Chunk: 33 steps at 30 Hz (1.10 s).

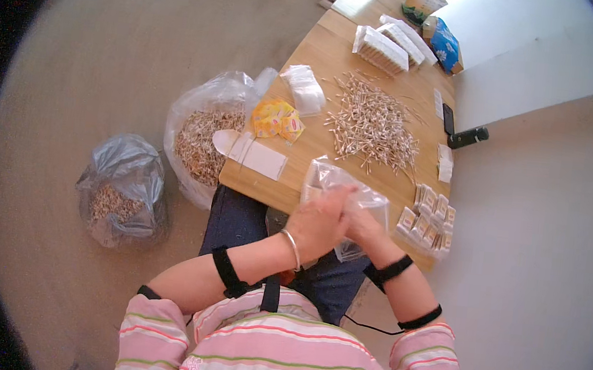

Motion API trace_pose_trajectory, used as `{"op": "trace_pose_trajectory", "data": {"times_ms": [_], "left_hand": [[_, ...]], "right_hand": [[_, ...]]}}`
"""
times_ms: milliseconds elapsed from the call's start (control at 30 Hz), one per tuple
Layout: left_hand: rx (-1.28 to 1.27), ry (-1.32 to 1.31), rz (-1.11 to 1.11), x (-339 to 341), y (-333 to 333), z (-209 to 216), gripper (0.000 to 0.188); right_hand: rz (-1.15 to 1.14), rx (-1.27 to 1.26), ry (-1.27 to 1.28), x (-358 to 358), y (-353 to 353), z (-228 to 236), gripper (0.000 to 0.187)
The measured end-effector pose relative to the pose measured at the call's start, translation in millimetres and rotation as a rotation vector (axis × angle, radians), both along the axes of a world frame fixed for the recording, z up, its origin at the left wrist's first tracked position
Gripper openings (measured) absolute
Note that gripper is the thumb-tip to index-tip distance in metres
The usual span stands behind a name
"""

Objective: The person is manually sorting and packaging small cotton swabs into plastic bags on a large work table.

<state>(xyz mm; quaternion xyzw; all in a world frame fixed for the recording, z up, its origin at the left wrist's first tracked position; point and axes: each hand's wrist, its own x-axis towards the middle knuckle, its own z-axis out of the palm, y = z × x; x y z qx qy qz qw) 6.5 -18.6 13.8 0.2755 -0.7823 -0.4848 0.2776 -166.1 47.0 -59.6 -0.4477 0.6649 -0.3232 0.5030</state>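
A narrow lane crosses the wooden table [327, 51] between the white card [265, 159] and the clear plastic bag [373, 201], continuing forward between the yellow packets [274, 120] and the swab heap [374, 121]. To the right, stacked small packets [423, 222] and the pale wall [516, 206] restrict sideways travel. Beyond the heap, wrapped bundles [383, 52] obstruct the right side; passage exists to their left.

Pink striped top [280, 355]; 4 black arm straps [229, 273]; pale bracelet [295, 246]; dark trousers [230, 225].
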Motion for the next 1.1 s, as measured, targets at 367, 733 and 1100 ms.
{"op": "trace_pose_trajectory", "data": {"times_ms": [367,733,1100], "left_hand": [[-0.603,0.121,-0.329,-17,-5,34,0.031],[-0.733,-1.069,-0.703,-113,-17,-68,0.029],[-0.271,-0.687,-0.696,-89,-69,-85,0.026]], "right_hand": [[-0.399,-0.318,1.014,39,70,109,0.04],[-0.546,-0.374,0.177,34,55,64,0.046],[-0.511,-0.555,-0.103,19,33,69,0.041]]}}
